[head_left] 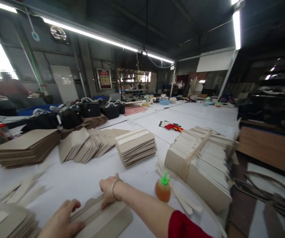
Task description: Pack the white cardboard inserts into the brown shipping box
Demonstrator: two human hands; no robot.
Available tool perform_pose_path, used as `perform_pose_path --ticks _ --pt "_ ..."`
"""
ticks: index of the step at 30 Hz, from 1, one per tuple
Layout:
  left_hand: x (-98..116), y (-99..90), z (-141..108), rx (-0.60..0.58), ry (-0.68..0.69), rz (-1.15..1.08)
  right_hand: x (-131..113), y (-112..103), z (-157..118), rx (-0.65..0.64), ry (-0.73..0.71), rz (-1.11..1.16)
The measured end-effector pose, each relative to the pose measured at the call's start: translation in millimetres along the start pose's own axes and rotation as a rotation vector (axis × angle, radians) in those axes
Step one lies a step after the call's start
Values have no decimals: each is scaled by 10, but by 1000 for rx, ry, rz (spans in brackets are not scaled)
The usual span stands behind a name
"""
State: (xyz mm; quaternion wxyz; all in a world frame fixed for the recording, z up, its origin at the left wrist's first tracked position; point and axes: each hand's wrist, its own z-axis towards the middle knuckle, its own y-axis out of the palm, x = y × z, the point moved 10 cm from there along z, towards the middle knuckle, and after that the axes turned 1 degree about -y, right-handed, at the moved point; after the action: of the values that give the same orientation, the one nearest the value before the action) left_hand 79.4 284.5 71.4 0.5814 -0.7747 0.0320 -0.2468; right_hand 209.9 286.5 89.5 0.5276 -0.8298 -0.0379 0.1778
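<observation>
A beige cardboard panel (117, 219) with a paler strip along it lies at the front of the white table. My left hand (64, 218) is at its left end, thumb and fingers apart, the thumb touching the board. Wearing a bangle, my right hand (111, 190) reaches over the panel's far edge; its thumb rests on the board and its fingers are apart. Right of that forearm stands a round bottle (162, 191) of amber liquid with a green nozzle. Beyond my hands sits a stack of similar panels (136, 145), a pale strip on the top one.
At the right, a large bundle of panels (199, 165) is tied with a band. Fanned panels (88, 145) and a brown stack (25, 145) stand left. More panels (6, 221) lie front left, near loose strips (20, 188). Black bags (90, 109) and red packets (173, 127) are farther back.
</observation>
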Motion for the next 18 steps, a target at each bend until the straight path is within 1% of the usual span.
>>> perform_pose_path --ticks 2,4,5,6,8,11,14,16,18 --pt "209 -135 -288 -8 -20 65 -111 -98 -277 82 -31 3" --pt "428 -290 -595 30 -23 102 -207 -189 -577 180 -62 20" --pt "499 -341 -741 44 -38 100 -242 -223 -724 231 -78 42" --pt "546 -377 -879 60 -53 89 -261 -239 -860 272 -93 75" --pt "559 -399 -1114 90 -88 40 -243 -219 -1081 332 -111 159" --pt "427 -345 -1337 132 -111 -94 -59 -107 -1268 395 -93 345" --pt "180 -229 -1421 189 -118 -356 206 58 -1323 456 -57 614" --pt "-9 -100 -1444 237 -147 -576 305 193 -1316 477 -62 803" --pt "-143 65 -1459 285 -175 -777 309 325 -1300 494 -88 961"
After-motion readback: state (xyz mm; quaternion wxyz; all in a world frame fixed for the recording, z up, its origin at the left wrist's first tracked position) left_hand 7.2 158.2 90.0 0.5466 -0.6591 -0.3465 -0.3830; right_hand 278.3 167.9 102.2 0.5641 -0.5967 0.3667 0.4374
